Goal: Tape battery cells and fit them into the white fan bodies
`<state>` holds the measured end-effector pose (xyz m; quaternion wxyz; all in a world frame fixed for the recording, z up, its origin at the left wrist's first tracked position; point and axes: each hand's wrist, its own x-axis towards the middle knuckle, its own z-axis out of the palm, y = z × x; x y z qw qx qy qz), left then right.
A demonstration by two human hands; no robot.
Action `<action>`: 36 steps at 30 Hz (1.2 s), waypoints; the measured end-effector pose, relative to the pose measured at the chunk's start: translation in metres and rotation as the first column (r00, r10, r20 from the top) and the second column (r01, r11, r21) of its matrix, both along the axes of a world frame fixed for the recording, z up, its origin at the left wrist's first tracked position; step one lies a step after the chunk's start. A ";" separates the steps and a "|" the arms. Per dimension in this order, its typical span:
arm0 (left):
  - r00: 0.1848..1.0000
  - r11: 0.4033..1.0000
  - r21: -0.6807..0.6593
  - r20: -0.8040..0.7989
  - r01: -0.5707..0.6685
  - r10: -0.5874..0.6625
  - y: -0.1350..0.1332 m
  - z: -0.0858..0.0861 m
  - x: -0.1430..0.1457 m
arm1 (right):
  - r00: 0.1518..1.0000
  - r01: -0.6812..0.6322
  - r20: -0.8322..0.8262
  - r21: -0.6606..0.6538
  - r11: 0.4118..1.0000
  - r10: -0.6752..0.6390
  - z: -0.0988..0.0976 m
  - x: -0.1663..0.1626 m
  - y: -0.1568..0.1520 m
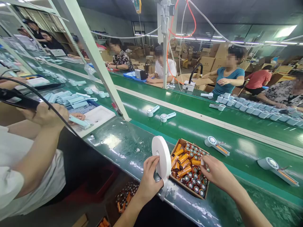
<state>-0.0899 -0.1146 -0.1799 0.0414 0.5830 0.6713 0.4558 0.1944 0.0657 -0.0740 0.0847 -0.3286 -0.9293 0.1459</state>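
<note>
My left hand [149,179] grips a roll of white foam tape [161,155], held upright on edge at the near rim of the green bench, with a loose strip hanging down. My right hand [216,171] rests over the right side of an open cardboard box [187,188] packed with orange cylindrical batteries [182,160]. Its fingertips pinch a small white piece at the top of the batteries. Beyond the box, a pale blue handheld fan body [216,145] with orange wiring lies on the green conveyor belt [189,126].
Another fan body [276,168] lies at the right and two smaller ones [163,115] further up the belt. A co-worker's arm [40,135] at my left holds a tool over a white tray [97,116]. Several people sit across the line. More batteries [125,195] sit below the bench.
</note>
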 end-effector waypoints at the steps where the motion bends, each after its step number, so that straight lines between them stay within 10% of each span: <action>1: 1.000 1.000 -0.002 -0.008 -0.006 0.006 0.000 0.000 0.000 | 1.000 0.006 -0.001 -0.001 1.000 -0.006 0.005 0.004 0.000; 13: 0.993 0.999 0.031 -0.116 -0.007 0.010 0.001 -0.012 0.005 | 0.998 0.047 0.050 -0.139 0.989 -0.041 -0.012 0.019 -0.010; 22: 0.939 0.996 0.091 -0.342 -0.017 0.047 0.012 0.022 0.011 | 0.799 -0.091 -0.539 -0.547 0.832 -0.267 0.038 -0.008 -0.001; 36: 0.831 0.983 0.112 -0.553 0.147 -0.061 0.008 0.060 0.004 | 0.866 -0.133 -0.472 -0.532 0.836 -0.163 0.072 -0.033 -0.001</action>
